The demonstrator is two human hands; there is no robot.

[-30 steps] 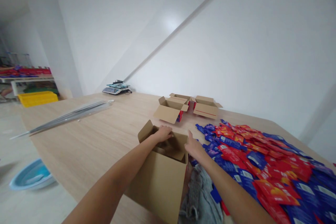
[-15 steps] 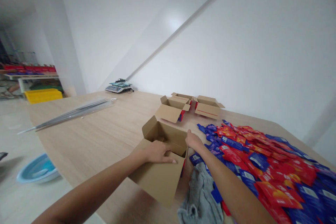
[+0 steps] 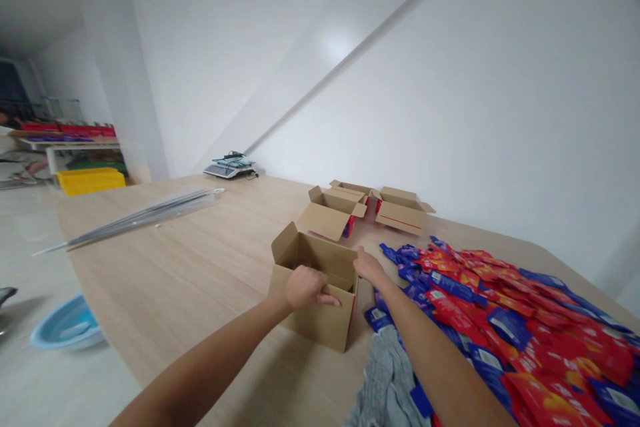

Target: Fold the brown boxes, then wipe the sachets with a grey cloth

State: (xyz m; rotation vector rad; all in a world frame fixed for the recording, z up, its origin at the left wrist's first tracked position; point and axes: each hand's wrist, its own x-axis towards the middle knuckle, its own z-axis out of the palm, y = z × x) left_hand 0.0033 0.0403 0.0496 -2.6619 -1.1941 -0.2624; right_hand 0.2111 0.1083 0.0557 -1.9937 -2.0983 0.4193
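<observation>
An open cardboard box (image 3: 317, 321) stands on the wooden table in front of me, its left flap raised and its inside partly in shadow. My left hand (image 3: 307, 288) grips the near edge of the box, fingers over the rim and thumb along the near flap. At the box's far right corner, my right hand (image 3: 369, 265) pinches the edge. Beside the box on the right lie a grey cloth (image 3: 384, 373) and a large pile of red and blue packets (image 3: 500, 307). What lies deep in the box is hard to make out.
Three open boxes (image 3: 400, 215) stand farther back near the wall. A scale (image 3: 230, 167) sits at the table's far side, and long thin rods in plastic (image 3: 150, 217) lie to the left. A blue basin (image 3: 70, 327) is on the floor; a person sits far left.
The near flap has swung from sloping outward toward me to a steeper, more upright position, with my left hand on it. The view has shifted slightly.
</observation>
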